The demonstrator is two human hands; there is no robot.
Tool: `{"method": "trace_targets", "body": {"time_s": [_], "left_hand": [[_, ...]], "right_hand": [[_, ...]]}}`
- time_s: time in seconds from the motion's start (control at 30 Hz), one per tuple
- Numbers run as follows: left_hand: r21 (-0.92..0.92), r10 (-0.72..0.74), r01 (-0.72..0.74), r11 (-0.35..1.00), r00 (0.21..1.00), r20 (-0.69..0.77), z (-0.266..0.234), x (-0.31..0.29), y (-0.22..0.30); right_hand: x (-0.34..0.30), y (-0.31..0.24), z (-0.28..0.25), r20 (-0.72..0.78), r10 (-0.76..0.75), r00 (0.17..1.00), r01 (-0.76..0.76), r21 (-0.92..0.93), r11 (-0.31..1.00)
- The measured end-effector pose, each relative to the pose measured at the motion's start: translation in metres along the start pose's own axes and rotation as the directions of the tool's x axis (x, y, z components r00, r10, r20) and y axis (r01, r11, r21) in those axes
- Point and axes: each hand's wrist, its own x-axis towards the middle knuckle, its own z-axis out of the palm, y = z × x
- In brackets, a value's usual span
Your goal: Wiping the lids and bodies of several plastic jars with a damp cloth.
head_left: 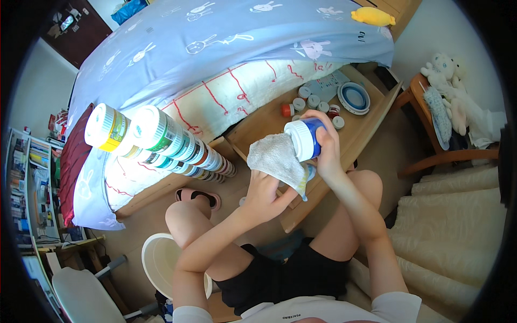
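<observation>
In front of me, over the open wooden drawer (369,129), my right hand (327,148) grips a blue jar (302,139) with a white ribbed lid. The jar lies tilted on its side, lid toward the left. My left hand (264,195) is closed on a light grey cloth (274,153), which touches or almost touches the lid. Part of the cloth hangs down beside the fingers. Inside the drawer stand several small white-lidded jars (313,100) and a round blue-and-white basin (354,98).
Tall stacks of lidded jars (156,129) rise from the floor at left, beside the bed (177,59). A white bucket (153,261) stands by my left leg. Plush toys (458,94) sit on a wooden chair (423,99) at right. A yellow plush (373,16) lies on the bed.
</observation>
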Motion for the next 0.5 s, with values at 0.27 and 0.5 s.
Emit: {"method": "trace_targets", "body": {"time_s": [0.27,0.5], "left_hand": [[0.021,0.046,-0.048,0.999,0.993,0.11,-0.004,-0.002,0.003],[0.005,0.096,-0.096,0.995,0.994,0.054,-0.001,0.003,0.012]], "right_hand": [[-0.015,0.005,0.007,0.086,0.208,0.974,-0.223,0.255,0.941],[-0.007,-0.008,-0.002,0.082,0.302,0.95,-0.31,0.383,0.87]]}}
